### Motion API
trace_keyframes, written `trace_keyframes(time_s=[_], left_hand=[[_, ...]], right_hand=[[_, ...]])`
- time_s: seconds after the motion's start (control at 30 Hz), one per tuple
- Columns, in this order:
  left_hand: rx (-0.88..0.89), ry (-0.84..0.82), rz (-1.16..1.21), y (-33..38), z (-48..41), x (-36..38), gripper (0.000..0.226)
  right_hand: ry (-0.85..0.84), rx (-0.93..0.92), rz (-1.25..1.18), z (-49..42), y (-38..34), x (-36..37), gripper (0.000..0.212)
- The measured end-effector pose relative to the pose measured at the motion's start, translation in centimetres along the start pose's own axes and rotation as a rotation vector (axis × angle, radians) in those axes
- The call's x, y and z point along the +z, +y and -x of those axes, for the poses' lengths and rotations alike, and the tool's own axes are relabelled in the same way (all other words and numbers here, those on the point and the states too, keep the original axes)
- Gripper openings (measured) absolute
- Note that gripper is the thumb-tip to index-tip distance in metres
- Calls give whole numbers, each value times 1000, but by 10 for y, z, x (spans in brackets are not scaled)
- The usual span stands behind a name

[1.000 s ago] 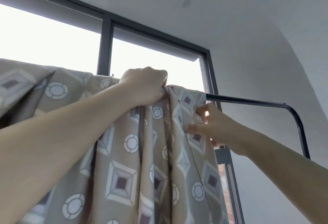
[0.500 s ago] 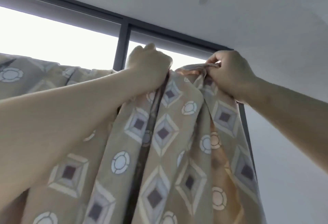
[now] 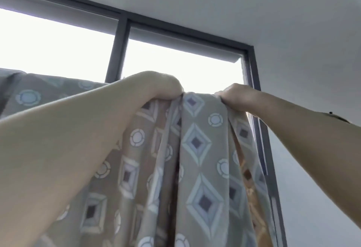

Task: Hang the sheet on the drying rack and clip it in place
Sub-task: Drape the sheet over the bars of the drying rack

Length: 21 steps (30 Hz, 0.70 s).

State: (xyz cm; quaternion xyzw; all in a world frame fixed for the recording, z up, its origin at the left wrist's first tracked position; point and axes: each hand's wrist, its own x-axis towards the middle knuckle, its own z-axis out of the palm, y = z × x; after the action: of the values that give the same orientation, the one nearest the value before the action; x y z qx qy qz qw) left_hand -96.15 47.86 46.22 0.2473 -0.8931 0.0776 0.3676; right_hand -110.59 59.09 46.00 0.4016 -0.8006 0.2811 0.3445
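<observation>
Sheet [image 3: 199, 149] is up; your left grip [image 3: 162, 86] & right grip [image 3: 236, 98], at its 3 o'clock, both clench the top fold. Clipping's still to do, no clips seen.

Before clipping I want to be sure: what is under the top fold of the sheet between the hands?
No bar shows; the sheet hides whatever lies under its fold. The left hand and right hand grip that fold. Behind it, the window frame shows.
</observation>
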Motion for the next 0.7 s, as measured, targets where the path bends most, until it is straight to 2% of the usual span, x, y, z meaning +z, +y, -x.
trace_keyframes(time_s=[0.1,0.2,0.27,0.3,0.4,0.5,0.57,0.63,0.7], left_hand=[[69,154,20,3,11,1,25],[193,261,-47,3,26,7,32],[221,259,-90,2,30,9,39],[222,238,-105,2,30,9,42],[229,208,-126,3,27,11,46],[274,215,-67,4,22,13,29],[288,169,84,2,21,9,14],[284,110,200,-1,21,3,20],[287,55,239,-3,21,-1,14]], right_hand=[[273,-79,-112,15,2,8,23],[472,-189,-230,34,13,20,25],[451,-249,-205,48,23,28,19],[403,-267,-158,56,27,32,27],[256,-266,9,77,37,40,69],[248,-243,76,87,45,41,82],[349,-237,68,90,50,40,75],[479,-165,-1,96,52,40,53],[490,-27,-118,101,51,41,32]])
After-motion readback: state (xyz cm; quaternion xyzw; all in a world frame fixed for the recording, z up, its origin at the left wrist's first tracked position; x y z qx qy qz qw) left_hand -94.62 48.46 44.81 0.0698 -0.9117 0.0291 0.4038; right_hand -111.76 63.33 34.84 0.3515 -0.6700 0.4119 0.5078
